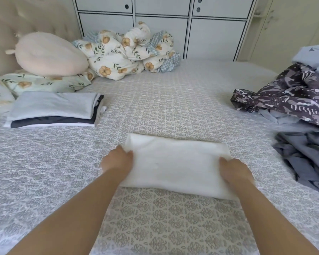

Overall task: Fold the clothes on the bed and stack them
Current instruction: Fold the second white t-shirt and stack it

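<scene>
Two bare forearms are stretched forward from the lower edge of the view over the patterned bedspread (155, 218); at their ends a folded white garment (175, 164) is gripped at its two short sides. On the left hand (117, 160) the thumb is laid on top of the cloth and the other fingers are hidden under the edge, so the cloth is pinched between them; on the right hand (235, 171) the fingers are curled over the opposite edge in the same manner, the fingertips being buried in the fabric. The white garment is seen as a rectangle in the middle of the bed, close to the person; whether it is lifted clear of the bedspread or lies flat on it cannot be told.

Further out to the left, near the pillows, a stack of folded clothes (53, 110) is set on the bedspread; a pale grey piece is uppermost, with dark and white layers beneath it. To the right, well apart from the stack, an unfolded heap is left: a dark purple patterned garment (287, 96) is draped over pale blue cloth, and a crumpled grey-blue garment (306, 153) lies nearer the person. At the head of the bed a bundled floral duvet (129, 50), a round pink cushion (50, 55) and a floral pillow (44, 83) are gathered against the padded headboard (22, 17); white cabinets (173, 26) are seen behind.
</scene>
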